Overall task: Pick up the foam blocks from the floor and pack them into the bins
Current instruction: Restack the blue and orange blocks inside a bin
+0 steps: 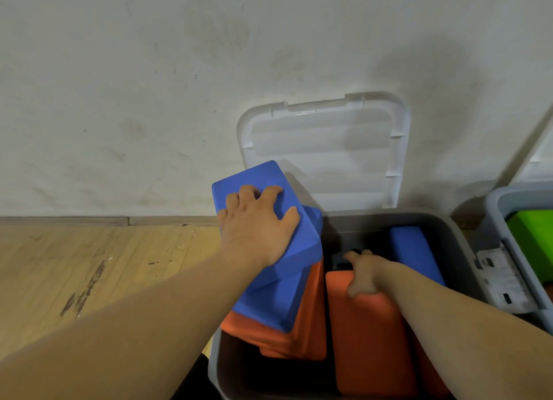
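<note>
My left hand (257,226) grips a blue foam block (254,178) tilted over the left edge of the grey bin (443,229). A second blue block (275,298) lies under it on an orange block (305,333) leaning in the bin's left side. Inside the bin, my right hand (365,274) holds the top end of another orange block (368,339) that stands upright. A further blue block (413,250) stands at the bin's right wall.
The bin's white lid (326,148) leans open against the wall behind it. A second grey bin (496,208) on the right holds a green block (532,238). Scuffed wooden floor (104,265) stretches to the left.
</note>
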A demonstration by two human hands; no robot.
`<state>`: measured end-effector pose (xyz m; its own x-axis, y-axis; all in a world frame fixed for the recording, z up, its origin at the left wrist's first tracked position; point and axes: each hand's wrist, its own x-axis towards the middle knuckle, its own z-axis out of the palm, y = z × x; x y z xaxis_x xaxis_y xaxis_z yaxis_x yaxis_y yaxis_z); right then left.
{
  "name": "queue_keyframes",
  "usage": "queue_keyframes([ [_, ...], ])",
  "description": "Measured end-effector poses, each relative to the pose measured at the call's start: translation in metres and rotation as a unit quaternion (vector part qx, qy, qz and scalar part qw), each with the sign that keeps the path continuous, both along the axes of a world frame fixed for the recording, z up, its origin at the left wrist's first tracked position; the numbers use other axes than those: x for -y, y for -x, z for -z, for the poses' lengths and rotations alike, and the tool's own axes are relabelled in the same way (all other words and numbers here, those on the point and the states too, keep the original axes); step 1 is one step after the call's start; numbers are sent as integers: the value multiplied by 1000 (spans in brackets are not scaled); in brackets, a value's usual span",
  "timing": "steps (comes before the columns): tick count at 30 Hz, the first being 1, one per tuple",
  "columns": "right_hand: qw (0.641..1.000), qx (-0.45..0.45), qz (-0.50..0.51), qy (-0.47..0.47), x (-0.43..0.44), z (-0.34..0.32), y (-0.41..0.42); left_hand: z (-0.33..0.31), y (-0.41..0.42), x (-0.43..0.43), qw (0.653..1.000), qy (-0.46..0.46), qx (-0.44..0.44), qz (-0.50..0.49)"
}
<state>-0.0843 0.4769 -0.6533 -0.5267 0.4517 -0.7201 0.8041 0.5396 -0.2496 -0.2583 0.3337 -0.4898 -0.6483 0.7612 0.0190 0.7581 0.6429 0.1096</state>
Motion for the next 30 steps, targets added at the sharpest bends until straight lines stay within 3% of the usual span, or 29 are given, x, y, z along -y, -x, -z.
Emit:
queue_keyframes([
  [12, 996, 42, -54, -56, 18, -79, -25, 0, -10, 16, 1000, -19, 14, 7],
  [16, 1000, -15, -13, -23, 37, -101, -44, -2, -11, 22, 999, -24, 23, 7],
  [21, 993, -79, 51, -77, 46, -110, -59, -3, -12, 22, 999, -26, 22, 10],
  [25, 960, -175, 167, -144, 33, -127, -76, -3, -12, 22, 999, -28, 26, 14],
  [30, 914, -265, 230, -201, 32, -134, -84, -2, -12, 22, 999, -31, 29, 17],
])
